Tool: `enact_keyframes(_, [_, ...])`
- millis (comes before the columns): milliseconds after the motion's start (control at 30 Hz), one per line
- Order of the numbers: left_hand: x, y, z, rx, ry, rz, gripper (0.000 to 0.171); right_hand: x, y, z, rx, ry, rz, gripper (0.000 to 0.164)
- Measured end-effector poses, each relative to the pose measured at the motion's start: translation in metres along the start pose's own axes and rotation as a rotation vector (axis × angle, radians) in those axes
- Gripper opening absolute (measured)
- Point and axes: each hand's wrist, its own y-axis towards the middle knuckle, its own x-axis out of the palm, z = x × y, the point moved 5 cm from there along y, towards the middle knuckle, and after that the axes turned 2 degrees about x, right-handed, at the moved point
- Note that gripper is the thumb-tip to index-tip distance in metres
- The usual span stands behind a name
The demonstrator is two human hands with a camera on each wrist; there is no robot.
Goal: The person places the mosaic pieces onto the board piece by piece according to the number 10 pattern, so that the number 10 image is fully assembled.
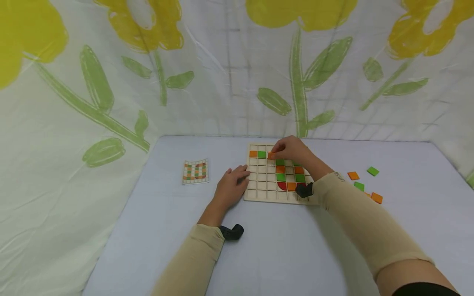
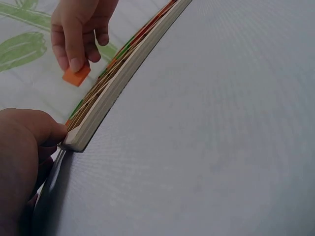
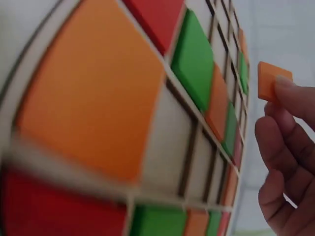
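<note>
My right hand [image 1: 290, 149] pinches an orange square tile [image 3: 268, 81] between thumb and fingertips, over the upper part of a wooden grid board [image 1: 261, 196]. The left wrist view shows that orange tile held clear of the board's surface. At the board's left edge rests my left hand [image 1: 232, 187], its thumb [image 2: 53, 130] touching the edge near a corner. An orange tile [image 1: 253, 154] and a green tile [image 1: 261, 154] sit side by side in an upper row. More green, orange and red pieces fill cells on the right, partly hidden by my right arm.
Left of the board lies a pattern card [image 1: 195, 172] printed with a coloured grid. Several loose tiles, among them a green one [image 1: 372, 171] and an orange one [image 1: 377, 198], are scattered to the right on the white table [image 1: 274, 246]. A flower-printed sheet [image 1: 214, 94] hangs behind.
</note>
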Motion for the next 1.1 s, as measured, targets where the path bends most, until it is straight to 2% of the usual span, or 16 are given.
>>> enact_keyframes(267, [0.001,0.001,0.001,0.008,0.008,0.001,0.033,0.025,0.01,-0.014,0.005,-0.033,-0.034,0.016])
enact_keyframes(600, [0.0,0.001,0.001,0.01,0.026,0.004,0.033,0.033,0.017,-0.02,0.025,-0.097,-0.058,0.013])
enact_keyframes(800, [0.0,0.002,0.003,0.022,0.032,0.009,0.033,0.032,0.014,-0.022,0.029,-0.134,-0.055,0.013])
enact_keyframes(900, [0.0,0.002,0.002,0.02,0.031,0.007,0.033,0.027,0.01,-0.021,0.032,-0.1,-0.051,0.013])
enact_keyframes(1100, [0.0,0.0,0.002,0.002,0.032,0.005,0.034,-0.004,-0.005,-0.003,0.044,-0.04,0.002,0.026])
